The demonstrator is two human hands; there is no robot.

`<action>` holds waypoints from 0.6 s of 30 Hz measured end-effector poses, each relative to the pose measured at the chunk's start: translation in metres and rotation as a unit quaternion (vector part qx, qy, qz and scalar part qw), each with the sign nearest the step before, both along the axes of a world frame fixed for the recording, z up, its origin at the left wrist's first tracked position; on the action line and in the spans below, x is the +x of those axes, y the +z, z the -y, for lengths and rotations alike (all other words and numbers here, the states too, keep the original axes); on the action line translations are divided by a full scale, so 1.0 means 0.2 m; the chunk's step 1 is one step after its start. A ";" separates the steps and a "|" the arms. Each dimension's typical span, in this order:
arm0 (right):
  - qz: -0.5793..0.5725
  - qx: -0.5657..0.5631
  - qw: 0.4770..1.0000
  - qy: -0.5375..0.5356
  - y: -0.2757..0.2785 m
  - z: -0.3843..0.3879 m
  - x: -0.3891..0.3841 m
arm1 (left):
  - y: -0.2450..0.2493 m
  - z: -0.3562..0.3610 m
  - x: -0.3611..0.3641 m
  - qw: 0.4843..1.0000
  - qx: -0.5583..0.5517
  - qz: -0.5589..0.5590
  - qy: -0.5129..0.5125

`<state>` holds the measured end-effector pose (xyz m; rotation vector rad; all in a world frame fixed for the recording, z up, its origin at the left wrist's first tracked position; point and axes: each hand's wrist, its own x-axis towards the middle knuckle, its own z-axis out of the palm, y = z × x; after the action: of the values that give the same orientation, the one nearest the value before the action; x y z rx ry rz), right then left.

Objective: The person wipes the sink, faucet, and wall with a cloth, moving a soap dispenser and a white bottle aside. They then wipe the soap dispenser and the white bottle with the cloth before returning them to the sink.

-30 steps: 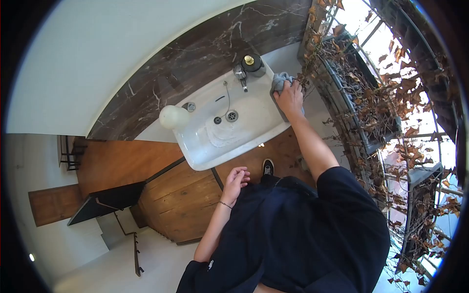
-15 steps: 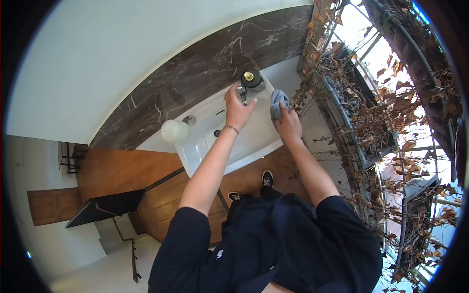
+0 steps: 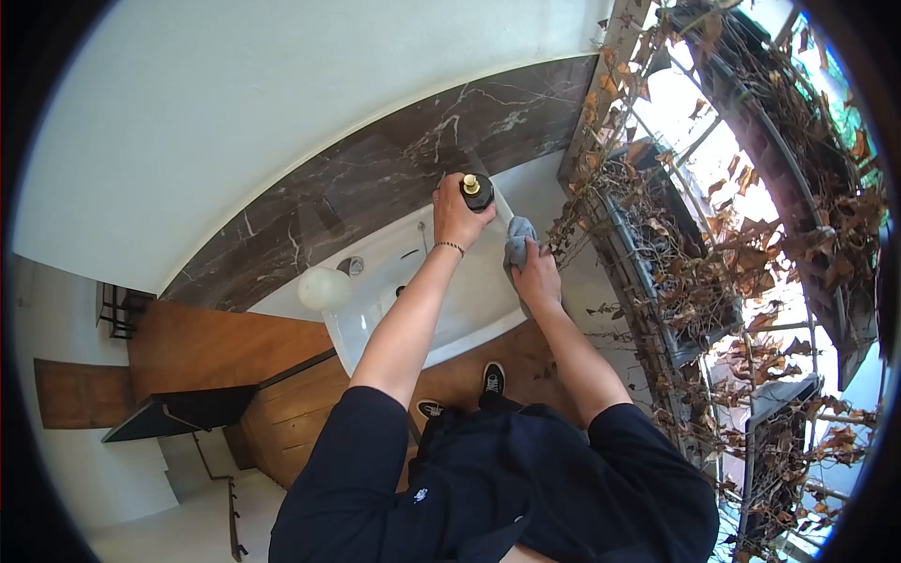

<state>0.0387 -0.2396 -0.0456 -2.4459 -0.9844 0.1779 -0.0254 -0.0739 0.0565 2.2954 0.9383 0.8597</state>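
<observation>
My left hand (image 3: 457,214) is wrapped round a dark bottle (image 3: 480,194) with a gold-coloured top, at the back right corner of the white sink (image 3: 465,310). Whether the bottle's base touches the sink is hidden. My right hand (image 3: 538,278) grips a grey-blue cloth (image 3: 518,242), which is bunched against the sink's right rim. A metal tap shows only in part, just left of the bottle and behind my left hand.
A round white globe (image 3: 325,289) stands by the sink's left end, next to a small metal fitting (image 3: 351,266). Brown marble (image 3: 375,155) lines the curved wall behind. Dry vines (image 3: 657,225) hang along the window side at right. My shoes (image 3: 493,378) are on the wooden floor.
My left hand has gone from open beside the tap to closed round the bottle. My right hand stays on the cloth at the right rim. The whole view has shifted slightly.
</observation>
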 end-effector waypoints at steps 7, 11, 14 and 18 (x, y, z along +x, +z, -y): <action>-0.013 0.036 0.999 -0.010 -0.01 -0.25 0.14 | 0.11 0.26 -0.55 0.971 -0.074 0.227 0.016; 0.030 0.123 0.992 0.025 -0.05 -0.58 0.27 | 0.01 0.55 -1.05 0.964 -0.157 0.206 0.054; -0.006 0.060 0.998 -0.013 0.02 -0.69 0.27 | -0.01 0.76 -1.29 0.972 -0.139 0.145 0.120; -0.001 0.099 0.994 0.045 0.00 -0.46 0.23 | -0.03 0.91 -1.39 0.935 -0.229 0.200 0.180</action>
<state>0.0857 -0.1483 -0.0464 -2.2234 -1.0597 0.1071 -0.3036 -0.2564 0.0505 1.5039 1.2325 1.0703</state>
